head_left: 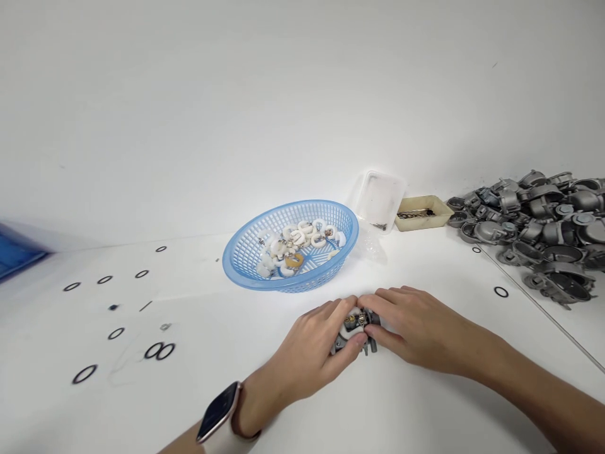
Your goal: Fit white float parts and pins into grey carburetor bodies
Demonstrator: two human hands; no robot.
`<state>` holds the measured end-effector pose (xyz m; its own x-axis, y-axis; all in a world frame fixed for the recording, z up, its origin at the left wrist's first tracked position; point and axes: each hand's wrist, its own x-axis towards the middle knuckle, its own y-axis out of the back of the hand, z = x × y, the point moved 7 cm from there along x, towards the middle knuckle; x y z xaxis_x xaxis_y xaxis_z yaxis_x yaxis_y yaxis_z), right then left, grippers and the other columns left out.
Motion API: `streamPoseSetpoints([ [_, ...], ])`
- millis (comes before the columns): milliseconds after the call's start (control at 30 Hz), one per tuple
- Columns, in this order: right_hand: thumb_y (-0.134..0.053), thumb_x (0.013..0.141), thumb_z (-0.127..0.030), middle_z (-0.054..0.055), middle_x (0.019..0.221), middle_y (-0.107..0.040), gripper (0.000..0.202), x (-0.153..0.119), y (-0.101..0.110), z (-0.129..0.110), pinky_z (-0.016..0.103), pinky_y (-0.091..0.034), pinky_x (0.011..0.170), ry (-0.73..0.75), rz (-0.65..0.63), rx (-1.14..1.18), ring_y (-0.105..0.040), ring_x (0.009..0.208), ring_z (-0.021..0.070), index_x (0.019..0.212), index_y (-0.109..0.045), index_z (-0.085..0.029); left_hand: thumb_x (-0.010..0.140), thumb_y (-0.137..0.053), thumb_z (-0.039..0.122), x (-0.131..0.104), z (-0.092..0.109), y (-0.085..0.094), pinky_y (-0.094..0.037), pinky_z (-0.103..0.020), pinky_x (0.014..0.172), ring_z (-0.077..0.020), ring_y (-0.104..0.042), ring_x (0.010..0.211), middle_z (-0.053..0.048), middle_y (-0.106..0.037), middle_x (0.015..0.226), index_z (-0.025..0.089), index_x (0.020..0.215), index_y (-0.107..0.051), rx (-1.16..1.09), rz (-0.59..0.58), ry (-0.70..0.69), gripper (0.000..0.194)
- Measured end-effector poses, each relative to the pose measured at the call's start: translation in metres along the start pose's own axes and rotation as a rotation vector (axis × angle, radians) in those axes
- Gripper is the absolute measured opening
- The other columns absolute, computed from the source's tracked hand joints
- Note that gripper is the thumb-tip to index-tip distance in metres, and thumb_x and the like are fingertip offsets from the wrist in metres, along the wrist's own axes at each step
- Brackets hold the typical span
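A grey metal carburetor body (339,344) with brass parts and a white float (352,332) on its upper side rests low on the white table in front of me. My left hand (314,343) grips it from the left, thumb along the near side and fingers over the far side. From the right, my right hand (409,321) holds the same body between thumb and fingers, its fingertips close to those of my left hand. Parts of the body are hidden under the fingers.
Beyond the hands stands a blue basket (287,287) of white floats. Behind it are a clear tray (382,192) and a cream tray (423,222) with small parts. Metal bodies (548,227) are heaped at right. Black rings (85,374) lie at left. A blue object (16,252) is at the left edge.
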<state>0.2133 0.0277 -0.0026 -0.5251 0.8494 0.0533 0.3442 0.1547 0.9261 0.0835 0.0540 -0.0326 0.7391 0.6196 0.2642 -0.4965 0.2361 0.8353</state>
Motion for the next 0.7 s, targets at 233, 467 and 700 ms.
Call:
streamPoseSetpoints([
  [233, -0.045, 0.104, -0.021, 0.003, 0.093, -0.066, 0.017, 0.0001, 0.0006, -0.0017, 0.034, -0.045, 0.072, 0.01, 0.002, -0.033, -0.06, 0.078, 0.0195, 0.114, -0.058, -0.02, 0.105, -0.042, 0.036, -0.0008, -0.0017, -0.0004, -0.05, -0.033, 0.068, -0.0229, -0.067, 0.084, -0.003, -0.069, 0.101, 0.025, 0.122, -0.046, 0.013, -0.002, 0.006, 0.021],
  [467, -0.044, 0.105, -0.022, 0.004, 0.093, -0.067, 0.019, -0.0002, 0.0, -0.0023, 0.036, -0.046, 0.073, 0.02, 0.001, -0.068, -0.061, 0.078, 0.0206, 0.117, -0.058, -0.02, 0.104, -0.043, 0.035, -0.0002, -0.0014, -0.0001, -0.051, -0.034, 0.069, -0.0238, -0.068, 0.084, -0.004, -0.069, 0.102, 0.024, 0.121, -0.046, 0.025, 0.002, 0.003, 0.021],
  [700, -0.041, 0.106, -0.024, 0.006, 0.095, -0.069, 0.027, -0.0046, -0.0034, -0.0024, 0.039, -0.048, 0.073, 0.029, -0.008, -0.13, -0.064, 0.078, 0.0229, 0.129, -0.055, -0.018, 0.103, -0.042, 0.035, 0.0008, -0.0012, 0.0006, -0.051, -0.033, 0.066, -0.0244, -0.069, 0.081, -0.005, -0.07, 0.099, 0.023, 0.124, -0.045, 0.052, -0.001, 0.004, 0.024],
])
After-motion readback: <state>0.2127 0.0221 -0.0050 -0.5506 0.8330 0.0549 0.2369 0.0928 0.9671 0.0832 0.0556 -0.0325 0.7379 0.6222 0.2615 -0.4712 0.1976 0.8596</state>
